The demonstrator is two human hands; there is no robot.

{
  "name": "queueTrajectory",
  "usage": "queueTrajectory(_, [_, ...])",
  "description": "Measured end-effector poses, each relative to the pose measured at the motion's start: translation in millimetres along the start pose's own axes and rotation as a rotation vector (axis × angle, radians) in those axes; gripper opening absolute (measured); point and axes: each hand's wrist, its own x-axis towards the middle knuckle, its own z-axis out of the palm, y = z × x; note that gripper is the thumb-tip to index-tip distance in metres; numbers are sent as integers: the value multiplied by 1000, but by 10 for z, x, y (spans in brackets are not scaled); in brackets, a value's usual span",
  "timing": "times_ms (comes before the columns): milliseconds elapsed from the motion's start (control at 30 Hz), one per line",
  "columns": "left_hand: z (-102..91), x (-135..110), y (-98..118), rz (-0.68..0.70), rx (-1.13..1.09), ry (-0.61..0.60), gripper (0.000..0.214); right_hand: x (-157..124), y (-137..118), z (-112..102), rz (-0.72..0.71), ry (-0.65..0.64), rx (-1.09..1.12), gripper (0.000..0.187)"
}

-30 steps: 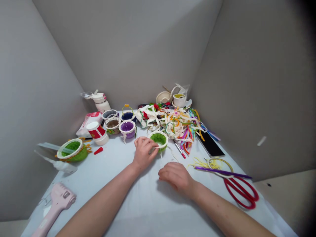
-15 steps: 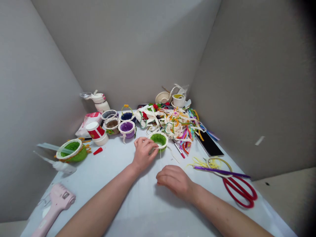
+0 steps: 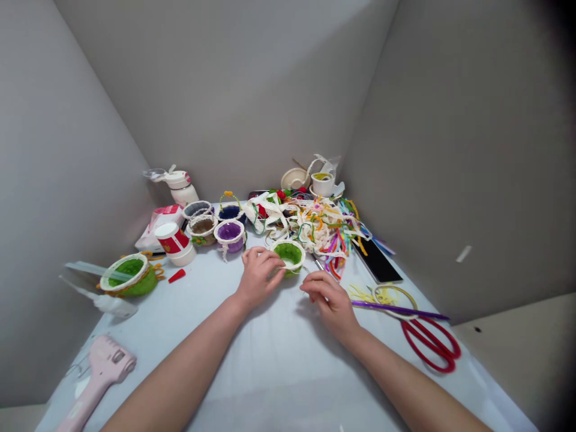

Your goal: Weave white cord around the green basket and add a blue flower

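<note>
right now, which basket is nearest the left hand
The green basket beside the left hand; the orange-trimmed green basket is far left, the purple basket farther back.

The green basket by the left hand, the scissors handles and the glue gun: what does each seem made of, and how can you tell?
Green basket: possibly yarn or felt, from its mottled, matte look; the pale rim looks like cord. Scissors handles: probably plastic, smooth and evenly red. Glue gun: likely moulded plastic, from its smooth pink finish.

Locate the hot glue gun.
In the head view, the pink hot glue gun lies at the near left of the table, left of the left hand, in front of the white nozzle bottle.
</note>
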Motion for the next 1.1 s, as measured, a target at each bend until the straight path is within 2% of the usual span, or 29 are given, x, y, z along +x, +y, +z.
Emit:
queueTrajectory(133, [26,21,41,-44,-12,25,12,126,25,30,94,92,-35,19])
queueTrajectory(333, [17,48,48,-166,-68,64,11,326,54,96,223,163,-89,6])
queueTrajectory(500, [6,63,28,-197,-94,75,9,393,98,145,156,198,-153,10])
queueTrajectory(800, [0,73,59,-212,-107,76,5,381,106,160,6,177,-351,11])
queueTrajectory(1100, [-5,71,76,-205,-97,77,3,368,141,153,3,145,-418,11])
